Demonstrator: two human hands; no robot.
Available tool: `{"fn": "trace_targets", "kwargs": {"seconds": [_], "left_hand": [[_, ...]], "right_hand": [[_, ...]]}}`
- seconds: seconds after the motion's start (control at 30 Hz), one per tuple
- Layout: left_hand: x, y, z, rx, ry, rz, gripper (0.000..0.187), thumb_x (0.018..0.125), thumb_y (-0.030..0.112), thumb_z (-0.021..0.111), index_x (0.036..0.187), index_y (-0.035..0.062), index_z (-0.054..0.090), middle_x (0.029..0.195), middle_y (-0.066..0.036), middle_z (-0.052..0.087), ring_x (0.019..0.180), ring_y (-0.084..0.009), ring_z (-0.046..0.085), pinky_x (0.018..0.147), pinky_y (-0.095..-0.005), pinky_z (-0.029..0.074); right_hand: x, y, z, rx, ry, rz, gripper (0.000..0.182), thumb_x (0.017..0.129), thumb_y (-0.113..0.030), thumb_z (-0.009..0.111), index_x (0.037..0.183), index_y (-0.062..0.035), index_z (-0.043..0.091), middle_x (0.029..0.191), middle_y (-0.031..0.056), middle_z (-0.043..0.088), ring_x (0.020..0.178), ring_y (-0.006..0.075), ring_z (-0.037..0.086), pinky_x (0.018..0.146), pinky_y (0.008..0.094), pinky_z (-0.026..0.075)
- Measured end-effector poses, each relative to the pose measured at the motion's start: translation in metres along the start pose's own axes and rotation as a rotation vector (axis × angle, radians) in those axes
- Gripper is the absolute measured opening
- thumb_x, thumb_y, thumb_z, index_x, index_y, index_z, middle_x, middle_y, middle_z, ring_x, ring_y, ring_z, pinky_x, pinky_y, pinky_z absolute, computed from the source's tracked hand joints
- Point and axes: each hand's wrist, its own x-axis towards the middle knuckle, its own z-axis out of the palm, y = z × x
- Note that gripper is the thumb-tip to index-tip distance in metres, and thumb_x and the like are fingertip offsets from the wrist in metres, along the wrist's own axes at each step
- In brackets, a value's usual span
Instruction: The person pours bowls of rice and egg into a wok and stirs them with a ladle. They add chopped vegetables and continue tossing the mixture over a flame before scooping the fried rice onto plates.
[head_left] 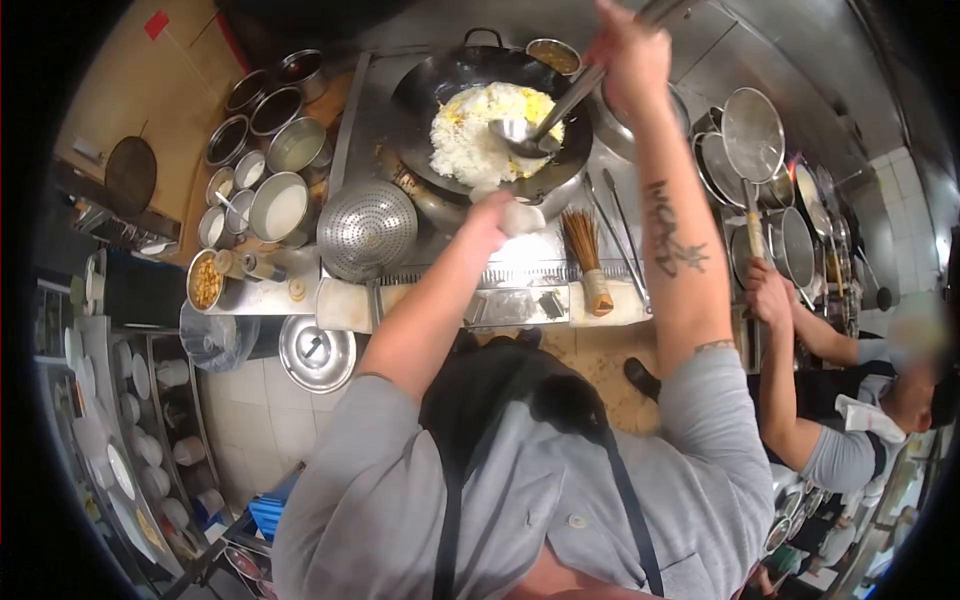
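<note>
A black wok [420,95] on the stove holds white rice [465,150] mixed with yellow egg. My left hand [492,220] is closed on a white cloth [522,218] at the wok's near rim. Above and right of the wok, my right hand [632,62] is wrapped round the long handle of a metal ladle [520,138], somewhat blurred. The ladle's bowl rests among the rice, near its right side.
Pots and seasoning containers [280,205] stand at left beside a perforated strainer [367,230]. A bamboo brush [585,255] lies right of the wok. At right, a co-worker [850,425] holds a mesh strainer [752,135].
</note>
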Motion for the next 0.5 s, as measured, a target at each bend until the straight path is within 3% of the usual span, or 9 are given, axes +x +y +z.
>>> {"fn": "trace_targets", "kwargs": {"seconds": [0.07, 0.13, 0.23, 0.3, 0.33, 0.4, 0.43, 0.5], "left_hand": [[-0.041, -0.012, 0.009, 0.005, 0.069, 0.092, 0.024, 0.091, 0.010, 0.052, 0.111, -0.0028, 0.050, 0.104, -0.017, 0.061, 0.086, -0.0327, 0.066, 0.076, -0.0478, 0.058], [-0.128, -0.021, 0.045, -0.031, 0.151, 0.235, 0.023, 0.089, 0.007, 0.052, 0.109, -0.0042, 0.051, 0.102, -0.018, 0.060, 0.084, -0.0332, 0.066, 0.073, -0.0479, 0.058], [-0.139, -0.029, 0.048, -0.025, 0.191, 0.208, 0.021, 0.087, 0.004, 0.052, 0.104, -0.0072, 0.048, 0.093, -0.018, 0.059, 0.081, -0.0336, 0.066, 0.072, -0.0499, 0.057], [-0.123, -0.014, 0.052, -0.008, 0.156, 0.188, 0.019, 0.085, 0.003, 0.053, 0.100, -0.0077, 0.048, 0.089, -0.017, 0.058, 0.078, -0.0340, 0.065, 0.072, -0.0509, 0.057], [-0.117, -0.010, 0.047, 0.019, 0.200, 0.201, 0.020, 0.086, 0.005, 0.052, 0.102, -0.0081, 0.050, 0.096, -0.019, 0.061, 0.083, -0.0344, 0.066, 0.074, -0.0503, 0.058], [-0.088, -0.035, -0.006, 0.146, 0.097, 0.154, 0.025, 0.088, 0.005, 0.050, 0.109, -0.0068, 0.052, 0.106, -0.021, 0.062, 0.090, -0.0339, 0.067, 0.078, -0.0494, 0.058], [-0.107, -0.048, -0.008, 0.179, 0.113, 0.169, 0.026, 0.089, 0.005, 0.048, 0.112, -0.0056, 0.053, 0.108, -0.021, 0.062, 0.092, -0.0335, 0.067, 0.079, -0.0492, 0.058], [-0.139, -0.090, -0.028, 0.219, 0.157, 0.219, 0.030, 0.088, 0.004, 0.047, 0.117, -0.0029, 0.054, 0.109, -0.019, 0.063, 0.093, -0.0320, 0.067, 0.080, -0.0486, 0.058]], "right_hand": [[0.011, -0.057, 0.009, 0.230, 0.046, 0.134, 0.039, 0.085, -0.028, 0.066, 0.059, -0.0097, 0.044, 0.048, -0.0001, 0.038, 0.039, 0.0158, 0.037, 0.040, 0.0326, 0.034], [0.025, -0.066, 0.003, 0.316, -0.002, 0.184, 0.036, 0.085, -0.025, 0.063, 0.058, -0.0105, 0.044, 0.048, -0.0007, 0.036, 0.039, 0.0141, 0.036, 0.039, 0.0320, 0.032], [0.031, -0.023, 0.017, 0.344, 0.044, 0.274, 0.033, 0.085, -0.021, 0.060, 0.059, -0.0104, 0.043, 0.049, -0.0006, 0.037, 0.037, 0.0129, 0.034, 0.037, 0.0308, 0.030], [0.045, 0.001, 0.019, 0.338, 0.091, 0.190, 0.033, 0.085, -0.020, 0.061, 0.059, -0.0103, 0.044, 0.047, 0.0003, 0.038, 0.035, 0.0136, 0.035, 0.035, 0.0299, 0.028], [0.045, 0.012, 0.020, 0.363, 0.108, 0.146, 0.033, 0.085, -0.020, 0.061, 0.058, -0.0104, 0.044, 0.047, 0.0007, 0.038, 0.035, 0.0138, 0.035, 0.035, 0.0296, 0.028], [0.042, 0.031, 0.022, 0.412, 0.192, 0.108, 0.034, 0.085, -0.018, 0.061, 0.057, -0.0106, 0.043, 0.045, 0.0010, 0.038, 0.034, 0.0140, 0.035, 0.034, 0.0292, 0.029], [0.048, 0.033, 0.020, 0.432, 0.230, 0.069, 0.035, 0.086, -0.018, 0.061, 0.057, -0.0107, 0.043, 0.045, 0.0012, 0.038, 0.033, 0.0141, 0.035, 0.034, 0.0291, 0.029], [0.052, 0.022, 0.005, 0.428, 0.069, -0.020, 0.036, 0.087, -0.018, 0.060, 0.056, -0.0104, 0.043, 0.044, 0.0021, 0.038, 0.033, 0.0150, 0.035, 0.034, 0.0300, 0.030]]}}
